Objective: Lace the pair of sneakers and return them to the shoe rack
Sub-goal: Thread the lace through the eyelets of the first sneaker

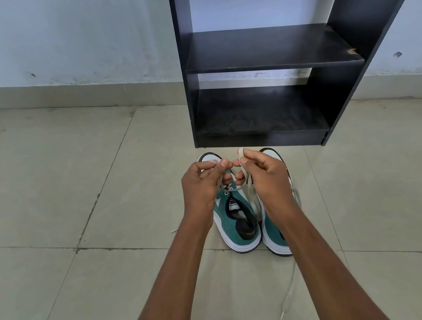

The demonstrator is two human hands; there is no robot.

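Two bare hands meet above a pair of sneakers, thumbs almost touching. The left hand [202,184] pinches one strand of a pale lace [247,182]; the right hand [265,177] pinches another, looped over its forefinger. Both strands rise from the left sneaker [236,223], green suede with a white sole, on the tiled floor [73,176]. The right sneaker [275,237] sits just beside it, a loose lace end [288,299] trailing. Beyond stands a black shoe rack [267,65], its two visible shelves holding nothing.
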